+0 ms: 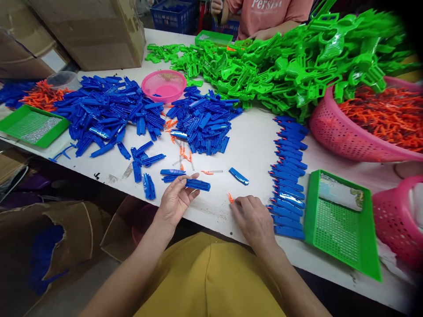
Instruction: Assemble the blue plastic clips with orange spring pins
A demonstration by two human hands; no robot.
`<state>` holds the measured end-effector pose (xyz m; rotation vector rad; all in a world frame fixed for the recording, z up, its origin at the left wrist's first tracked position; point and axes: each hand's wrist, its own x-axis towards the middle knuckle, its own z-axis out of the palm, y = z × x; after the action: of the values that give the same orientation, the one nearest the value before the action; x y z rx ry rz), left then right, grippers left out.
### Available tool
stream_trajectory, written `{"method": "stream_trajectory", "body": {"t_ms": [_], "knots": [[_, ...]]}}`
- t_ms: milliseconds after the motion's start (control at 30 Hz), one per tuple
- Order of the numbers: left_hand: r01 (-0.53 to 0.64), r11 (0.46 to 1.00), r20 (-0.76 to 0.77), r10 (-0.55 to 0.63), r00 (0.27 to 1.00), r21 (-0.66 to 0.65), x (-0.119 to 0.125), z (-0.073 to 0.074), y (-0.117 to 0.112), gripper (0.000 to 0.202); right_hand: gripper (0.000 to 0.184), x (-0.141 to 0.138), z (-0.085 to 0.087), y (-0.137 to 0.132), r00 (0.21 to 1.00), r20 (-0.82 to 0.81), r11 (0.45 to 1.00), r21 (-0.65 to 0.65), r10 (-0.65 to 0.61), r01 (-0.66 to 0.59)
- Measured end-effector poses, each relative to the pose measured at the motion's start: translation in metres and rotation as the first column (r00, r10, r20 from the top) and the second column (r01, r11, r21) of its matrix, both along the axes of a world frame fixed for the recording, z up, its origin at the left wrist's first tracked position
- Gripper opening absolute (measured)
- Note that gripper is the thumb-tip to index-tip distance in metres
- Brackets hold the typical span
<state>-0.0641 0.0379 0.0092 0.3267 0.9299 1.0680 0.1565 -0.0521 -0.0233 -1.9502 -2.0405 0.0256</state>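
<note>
White tabletop (pixel 251 149) carries heaps of blue and green plastic parts. Left hand (pixel 174 201) pinches a blue piece (pixel 197 184) by its near end, just above the surface. Right hand (pixel 254 219) closes its fingertips on a small orange clip (pixel 230 198). Keeping the blue piece level and steady should help the tiny clip seat cleanly.

A long blue plastic slide piece (pixel 197 184) lies nearly flat, pinched at its near end, just above the white table (pixel 251 145). A small orange trigger piece (pixel 230 198) sits to its right on that table.
</note>
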Motion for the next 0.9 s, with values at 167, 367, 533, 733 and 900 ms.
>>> {"method": "stream_trajectory", "body": {"t_ms": [167,367,533,733,900], "knots": [[-0.049,0.997,0.014,0.050,0.999,-0.065,0.004,0.000,0.007,0.011,0.022,0.006,-0.001,-0.002,0.998,-0.060,1.000,-0.005,0.021,-0.021],[-0.071,0.971,0.038,0.082,0.996,-0.229,0.020,0.003,-0.001,0.013,0.022,0.007,-0.002,-0.005,0.993,-0.115,1.000,0.007,0.013,-0.012],[-0.001,0.962,0.143,0.042,0.989,-0.274,0.036,0.006,-0.018,0.010,0.020,0.007,-0.004,-0.005,0.996,-0.092,0.999,0.052,0.011,-0.007],[0.048,0.961,0.255,0.024,0.967,-0.272,0.044,0.003,-0.026,0.020,0.025,0.009,-0.001,-0.003,0.971,-0.230,0.998,-0.028,-0.065,0.060],[0.107,0.960,0.328,-0.017,0.944,-0.260,0.048,0.000,-0.033,0.031,0.024,0.000,0.014,-0.002,0.791,-0.584,0.983,-0.128,-0.179,0.128]]}}
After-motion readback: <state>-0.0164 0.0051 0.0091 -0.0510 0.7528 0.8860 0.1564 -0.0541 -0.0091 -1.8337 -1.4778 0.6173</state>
